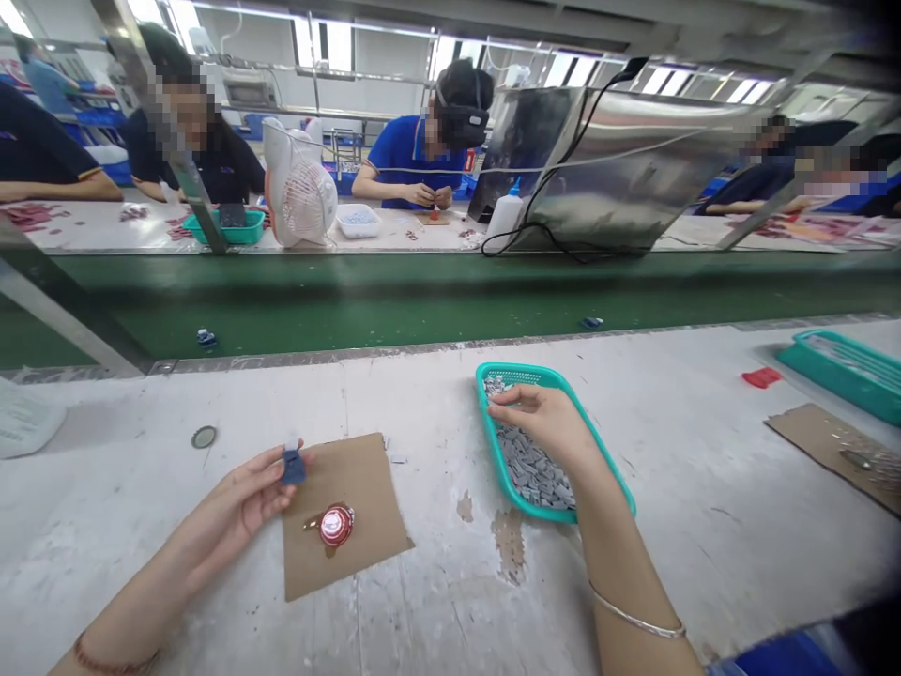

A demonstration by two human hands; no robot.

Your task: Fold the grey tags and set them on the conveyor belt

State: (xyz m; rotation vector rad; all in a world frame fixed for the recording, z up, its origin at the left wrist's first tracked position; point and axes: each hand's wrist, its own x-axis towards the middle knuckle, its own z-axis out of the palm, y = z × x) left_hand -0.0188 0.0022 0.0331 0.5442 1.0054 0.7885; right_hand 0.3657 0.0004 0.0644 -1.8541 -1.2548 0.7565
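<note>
Left hand (246, 493), fingers pinched on small blue piece (293, 466) by cardboard sheet (348, 512). Right hand (539, 422) over green basket (605, 449) of gray pieces (531, 465), thumb and fingertips nearly together (anything between them, cannot tell).

a person in a blue shirt (401, 150) leans over a white bench (390, 241), upper center, between a white fan (301, 192) and a white bottle (504, 216), above a green belt (394, 300).

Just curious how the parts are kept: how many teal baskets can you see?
3: the near basket below the right hand, the right basket at the picture's right edge, and the far basket behind the metal post. Others may be hidden.
</note>
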